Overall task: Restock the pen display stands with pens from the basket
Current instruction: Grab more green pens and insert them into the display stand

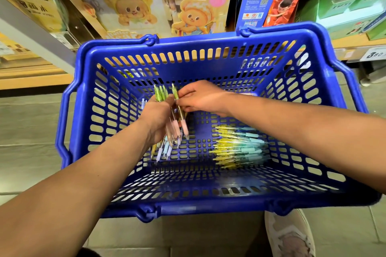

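L hand [157, 120] is gripping a bundle of pens [161, 94], fingers curled round it. Green tops are sticking up past the fingers, pink grips are pointing down toward the person. Under that hand a few loose pens [165, 150] are lying on the basket floor, w/ bluish/lilac grips. Just R of the bundle, R hand [200, 98] is pinching a single pen [184, 127] near its top. It's the same type; touching the bundle or just beside it, can't tell. Both hands are working inside the blue basket [188, 50], approx over its middle. Below R hand, under the forearm, a stack of yellow/teal pens [238, 146] is lying on the floor, tips pointing toward L hand. Below R arm, outside the basket, a pale shoe [290, 236] is resting on tile.
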